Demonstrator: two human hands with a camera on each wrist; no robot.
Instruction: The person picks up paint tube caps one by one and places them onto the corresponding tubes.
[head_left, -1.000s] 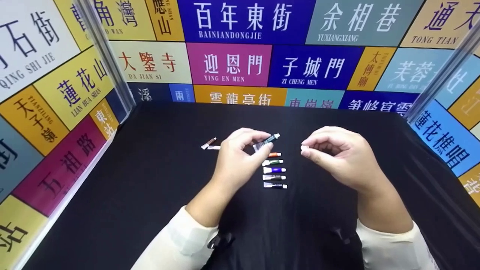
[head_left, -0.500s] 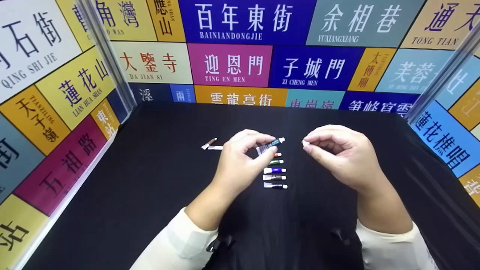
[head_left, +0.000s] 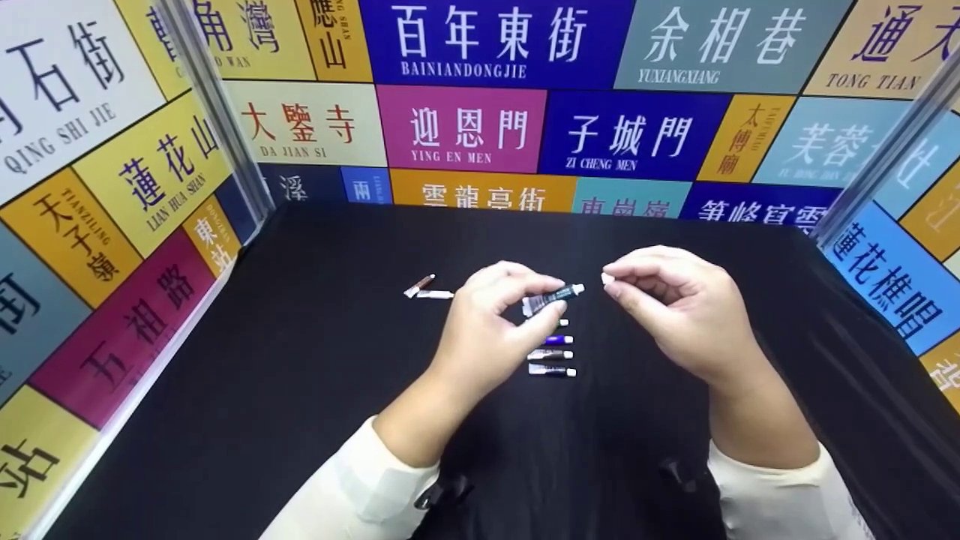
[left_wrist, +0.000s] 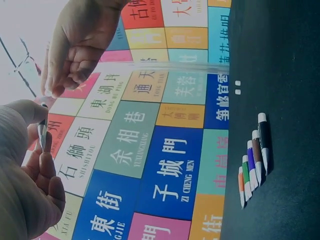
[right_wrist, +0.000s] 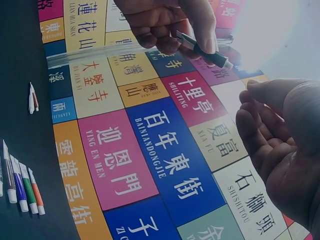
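My left hand (head_left: 487, 322) pinches a dark green paint tube (head_left: 551, 300) between thumb and fingers, its white nozzle end pointing right. Facing it, my right hand (head_left: 682, 315) holds a small white cap (head_left: 607, 278) at its fingertips; a short gap parts cap and tube. Below the left hand lies a row of paint tubes: orange (left_wrist: 241, 185), green (right_wrist: 31, 192), purple (head_left: 556, 340), brown (head_left: 551, 355) and black (head_left: 553, 370). The orange one is hidden in the head view behind the held tube and hand.
Left of the left hand, a second brown tube (head_left: 422, 284) and a white tube (head_left: 435, 295) lie close together on the black cloth (head_left: 330, 352). In the left wrist view, two small white pieces (left_wrist: 237, 87) lie on the cloth. Printed panels (head_left: 457, 131) surround the table.
My left hand has shifted right and slightly nearer with the tube, narrowing the gap to the cap. The right hand has risen slightly, still holding the cap.
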